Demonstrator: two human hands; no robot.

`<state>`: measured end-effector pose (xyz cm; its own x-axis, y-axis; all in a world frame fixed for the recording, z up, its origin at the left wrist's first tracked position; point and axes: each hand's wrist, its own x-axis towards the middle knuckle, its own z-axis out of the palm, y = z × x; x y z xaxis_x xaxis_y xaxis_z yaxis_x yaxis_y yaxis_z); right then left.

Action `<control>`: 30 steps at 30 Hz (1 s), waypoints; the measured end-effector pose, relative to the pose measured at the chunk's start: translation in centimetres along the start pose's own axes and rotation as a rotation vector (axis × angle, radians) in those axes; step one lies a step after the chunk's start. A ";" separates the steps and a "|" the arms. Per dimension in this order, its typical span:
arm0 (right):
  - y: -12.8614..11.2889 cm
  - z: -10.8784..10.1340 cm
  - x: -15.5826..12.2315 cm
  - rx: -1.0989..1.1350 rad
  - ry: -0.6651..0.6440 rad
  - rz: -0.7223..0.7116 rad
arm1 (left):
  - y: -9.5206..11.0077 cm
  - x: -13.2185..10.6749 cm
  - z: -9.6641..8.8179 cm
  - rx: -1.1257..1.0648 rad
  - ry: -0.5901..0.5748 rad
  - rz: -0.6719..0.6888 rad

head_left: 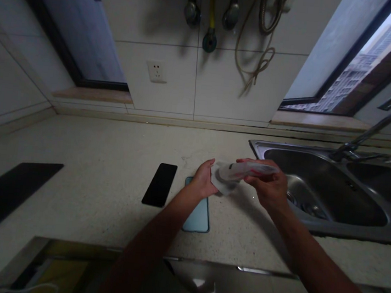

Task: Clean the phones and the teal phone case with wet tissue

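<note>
My right hand grips a soft, whitish plastic packet with pink print, raised above the counter left of the sink. A thin white sheet, which looks like a tissue, spans the space between the packet and my left hand. The fingers of that hand are closed on the sheet's left edge. Beneath my left hand and wrist lies a light blue phone case, partly covered by them. To its left a black smartphone rests flat on the counter, screen up.
The pale counter runs along a tiled wall with a socket, pipe ends and a coiled hose above. On the right is a steel double sink with a tap. A dark flat panel lies at the left.
</note>
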<state>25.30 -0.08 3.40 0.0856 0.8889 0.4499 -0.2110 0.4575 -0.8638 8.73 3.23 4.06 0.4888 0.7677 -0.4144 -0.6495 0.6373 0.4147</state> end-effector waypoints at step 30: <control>-0.8 0.1 0.0 0.002 -0.093 0.050 | 0.2 1.1 -1.0 -0.042 0.059 0.030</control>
<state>25.40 -0.47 4.11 -0.0156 0.9048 0.4255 -0.2152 0.4126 -0.8852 8.58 4.18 2.89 0.4346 0.7804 -0.4496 -0.6878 0.6099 0.3937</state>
